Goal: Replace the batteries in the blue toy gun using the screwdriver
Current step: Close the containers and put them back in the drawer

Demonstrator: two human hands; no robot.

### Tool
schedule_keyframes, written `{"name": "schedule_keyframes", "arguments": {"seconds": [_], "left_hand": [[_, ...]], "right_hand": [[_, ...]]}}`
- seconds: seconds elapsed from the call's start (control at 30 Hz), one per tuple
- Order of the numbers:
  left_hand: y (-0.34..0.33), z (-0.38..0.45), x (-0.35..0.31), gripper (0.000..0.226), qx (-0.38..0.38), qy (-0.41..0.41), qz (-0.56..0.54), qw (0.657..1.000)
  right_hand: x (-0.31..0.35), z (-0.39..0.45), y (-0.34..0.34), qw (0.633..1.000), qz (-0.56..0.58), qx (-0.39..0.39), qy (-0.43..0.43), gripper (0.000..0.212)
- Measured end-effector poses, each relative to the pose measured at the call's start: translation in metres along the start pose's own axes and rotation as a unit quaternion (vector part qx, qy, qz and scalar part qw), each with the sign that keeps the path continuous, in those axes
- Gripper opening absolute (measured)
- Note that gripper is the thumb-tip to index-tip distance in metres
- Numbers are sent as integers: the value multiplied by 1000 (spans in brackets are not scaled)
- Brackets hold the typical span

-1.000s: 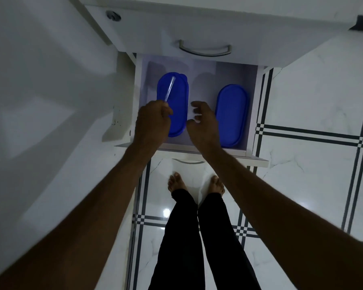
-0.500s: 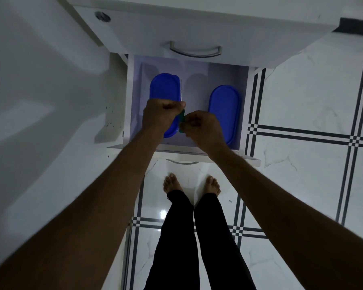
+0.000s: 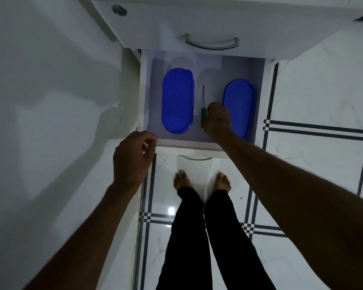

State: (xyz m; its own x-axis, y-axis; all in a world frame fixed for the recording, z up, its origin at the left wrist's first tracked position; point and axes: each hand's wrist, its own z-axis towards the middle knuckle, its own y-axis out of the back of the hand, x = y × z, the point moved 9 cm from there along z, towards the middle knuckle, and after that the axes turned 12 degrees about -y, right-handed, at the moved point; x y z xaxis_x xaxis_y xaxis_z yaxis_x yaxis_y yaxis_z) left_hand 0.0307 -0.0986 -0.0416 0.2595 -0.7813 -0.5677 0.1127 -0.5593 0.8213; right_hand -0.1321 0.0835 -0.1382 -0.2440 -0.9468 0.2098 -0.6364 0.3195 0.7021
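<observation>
**Screwdriver in the drawer, hands split apart**

Right hand [image 3: 217,120] is down inside the open drawer [image 3: 189,144], fingers curled round the green handle of the screwdriver [image 3: 203,107]. The thin shaft points away from the person, lying between the two blue containers [image 3: 177,100]. Left hand [image 3: 133,155] is at the drawer's near left corner, fingers loosely curled; whether it pinches the rim or holds anything, cannot tell.

Half a second ago both hands met over the drawer with the green handle between them; now the left has drawn back to the drawer front and the right alone has the tool, lower in the drawer.

Judgement: tool is being stowed or fetched. Toy gun and batteries not in view.
</observation>
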Motion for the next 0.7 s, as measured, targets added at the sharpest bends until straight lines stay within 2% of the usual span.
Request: {"name": "schedule_keyframes", "arguments": {"seconds": [0.07, 0.2, 0.27, 0.3, 0.33, 0.37, 0.43, 0.47, 0.5, 0.57, 0.7], "left_hand": [[-1, -15, 6, 13, -6, 39, -14, 999], [-7, -33, 15, 15, -43, 173, -111, 978], [-16, -38, 15, 11, -40, 233, -142, 961], [-23, -44, 15, 10, -27, 274, -161, 948], [-32, -52, 17, 10, -10, 332, -203, 921], [-46, -64, 17, 13, 3, 402, -279, 872], [-70, -79, 3, 16, 4, 514, -454, 727], [-74, -79, -1, 18, -18, 534, -499, 683], [-75, -75, -2, 20, -45, 542, -515, 663], [-76, -67, 0, 22, -74, 546, -528, 647], [-82, -55, 1, 27, -80, 536, -559, 628]], "right_hand": [[0, -6, 2, 1000, 10, -6, 13, 25], [-7, -50, 30, 985, 149, -59, 58, 15], [-27, -78, 32, 968, 243, -36, 44, 13], [-44, -92, 25, 958, 287, -11, 5, 11], [-65, -107, 15, 940, 335, 17, -58, 9], [-88, -123, 1, 908, 389, 52, -143, 7], [-121, -155, -37, 798, 494, 138, -316, 7], [-126, -163, -52, 750, 529, 167, -360, 6], [-124, -162, -57, 718, 565, 186, -361, 7], [-112, -143, -55, 677, 633, 186, -326, 20], [-97, -118, -42, 639, 668, 152, -350, 24]]}}
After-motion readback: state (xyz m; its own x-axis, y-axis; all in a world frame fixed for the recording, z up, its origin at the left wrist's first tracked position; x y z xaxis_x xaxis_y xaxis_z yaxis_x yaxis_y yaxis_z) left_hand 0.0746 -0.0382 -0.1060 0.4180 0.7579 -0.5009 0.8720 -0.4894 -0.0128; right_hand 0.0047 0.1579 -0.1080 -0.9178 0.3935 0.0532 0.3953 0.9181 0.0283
